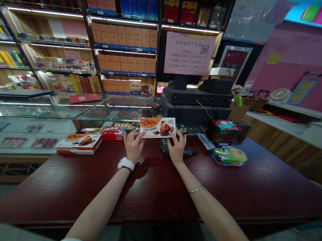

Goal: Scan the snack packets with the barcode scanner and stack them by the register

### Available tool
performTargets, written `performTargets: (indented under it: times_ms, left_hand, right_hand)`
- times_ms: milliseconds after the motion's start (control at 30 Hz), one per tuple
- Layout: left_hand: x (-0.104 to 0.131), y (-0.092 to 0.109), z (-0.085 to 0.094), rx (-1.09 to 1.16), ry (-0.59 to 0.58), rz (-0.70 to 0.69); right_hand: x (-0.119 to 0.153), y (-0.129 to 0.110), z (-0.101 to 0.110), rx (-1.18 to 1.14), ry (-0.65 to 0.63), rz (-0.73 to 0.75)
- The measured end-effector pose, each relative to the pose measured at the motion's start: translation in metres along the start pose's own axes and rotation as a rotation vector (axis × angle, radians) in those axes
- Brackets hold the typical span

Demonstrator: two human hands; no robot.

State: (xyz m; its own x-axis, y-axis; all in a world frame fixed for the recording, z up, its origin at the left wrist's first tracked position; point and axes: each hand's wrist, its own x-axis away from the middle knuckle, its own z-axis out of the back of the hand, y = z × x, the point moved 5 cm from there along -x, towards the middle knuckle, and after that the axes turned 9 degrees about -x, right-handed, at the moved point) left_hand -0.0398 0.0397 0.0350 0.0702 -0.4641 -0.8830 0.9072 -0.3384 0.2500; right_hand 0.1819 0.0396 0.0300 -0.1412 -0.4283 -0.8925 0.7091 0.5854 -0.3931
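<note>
A white and orange Dove chocolate box [155, 128] is held up above the far part of the dark red table [150, 193], its printed front facing me. My left hand [133, 144] grips its left end, and my right hand [177, 146] grips its lower right corner. Behind my right hand lies a black barcode scanner [164, 147], partly covered by the fingers. To the left, similar Dove boxes [79, 144] lie stacked, with red and white packets [112, 132] beside them.
On the right lie green snack packs [228, 155] and a pile of red packets [224, 130]. A dark cash register [197, 101] with a paper sign [189, 53] stands behind. A glass display counter [117, 108] runs along the back left, before shelves of boxes [125, 37].
</note>
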Motion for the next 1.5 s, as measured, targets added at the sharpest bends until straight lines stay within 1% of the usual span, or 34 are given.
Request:
performTargets:
  times_ms: [100,233,367,433,533,667,767,867,933,1133,1233,1333,1500]
  left_hand:
    - [0.001,0.002,0.002,-0.021,0.0,-0.043]
    - [0.0,0.004,0.003,-0.048,-0.022,-0.063]
    - [-0.002,0.006,0.003,-0.051,-0.031,-0.07]
    - [-0.002,0.006,0.002,-0.046,-0.041,-0.069]
    - [-0.002,0.009,0.002,-0.028,-0.047,-0.086]
    - [0.0,0.018,0.001,0.004,-0.081,-0.116]
    - [0.002,0.026,0.001,0.017,-0.11,-0.152]
    - [0.003,0.033,0.002,0.033,-0.11,-0.185]
    - [0.002,0.033,0.002,0.045,-0.096,-0.174]
    - [-0.005,0.015,0.002,0.049,-0.064,-0.041]
    - [-0.007,0.008,0.003,0.046,-0.066,-0.007]
    - [-0.008,0.007,0.003,0.051,-0.075,-0.017]
    - [-0.006,0.007,0.002,0.052,-0.083,-0.054]
  right_hand:
    - [0.0,0.002,0.001,0.03,-0.002,-0.007]
    - [0.0,0.008,0.002,0.037,-0.011,0.005]
    - [-0.006,0.01,0.004,0.085,-0.085,0.034]
    - [-0.01,0.006,0.005,0.129,-0.138,0.078]
    - [-0.013,-0.008,0.004,0.176,-0.197,0.153]
    - [-0.006,-0.03,-0.006,0.129,-0.32,0.257]
    - [0.0,-0.039,-0.012,0.104,-0.386,0.283]
    - [0.001,-0.04,-0.011,0.107,-0.373,0.282]
    - [-0.001,-0.037,-0.007,0.093,-0.34,0.273]
    - [-0.008,-0.026,0.003,0.011,-0.236,0.214]
    - [-0.01,-0.023,0.005,-0.006,-0.197,0.215]
    - [-0.011,-0.021,0.006,-0.006,-0.185,0.212]
    - [-0.01,-0.017,0.004,-0.015,-0.202,0.197]
